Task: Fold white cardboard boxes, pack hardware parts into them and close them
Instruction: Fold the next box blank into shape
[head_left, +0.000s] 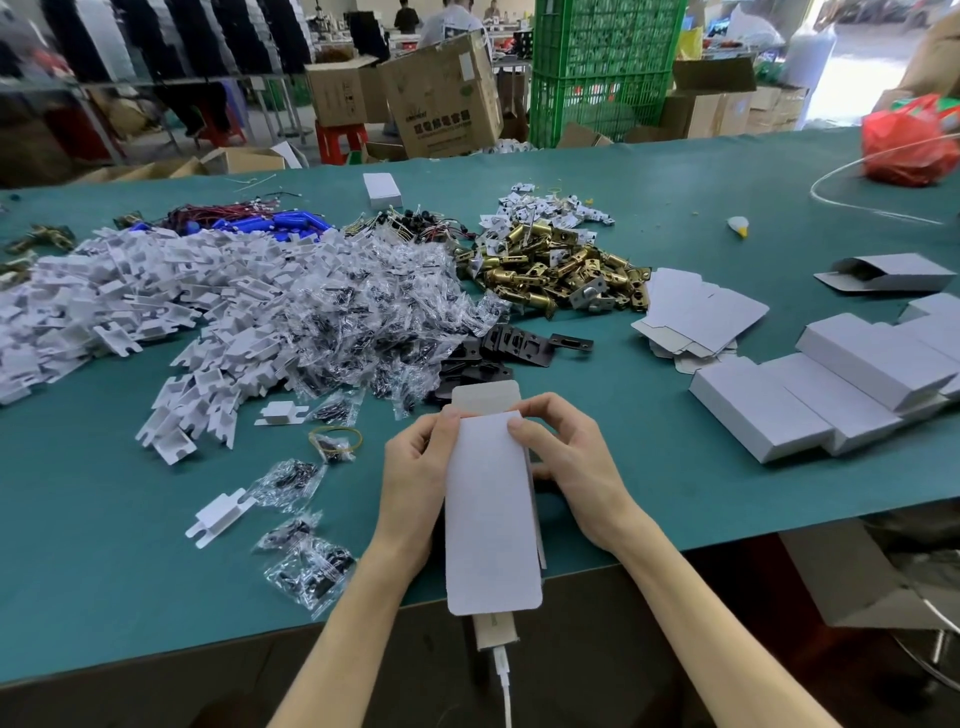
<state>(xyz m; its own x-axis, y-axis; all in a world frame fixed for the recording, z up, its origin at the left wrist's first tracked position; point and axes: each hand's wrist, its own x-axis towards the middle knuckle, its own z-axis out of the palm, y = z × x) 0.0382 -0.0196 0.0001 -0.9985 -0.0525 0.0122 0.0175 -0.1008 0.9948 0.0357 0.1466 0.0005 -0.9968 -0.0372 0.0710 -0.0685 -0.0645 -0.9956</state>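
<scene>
L hand (415, 467), R hand (566, 462) grip box (491, 519) over green table (675, 208), cartons (441, 98) behind

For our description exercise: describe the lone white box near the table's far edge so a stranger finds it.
On the green table, look beyond the brass latch pile to the far edge. A small closed white box lies there alone, unlike the finished boxes stacked at the right.

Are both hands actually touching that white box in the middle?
Touching. The head view shows the left hand and right hand each gripping the white box, with both thumbs pressed on its front face near the top.
</scene>
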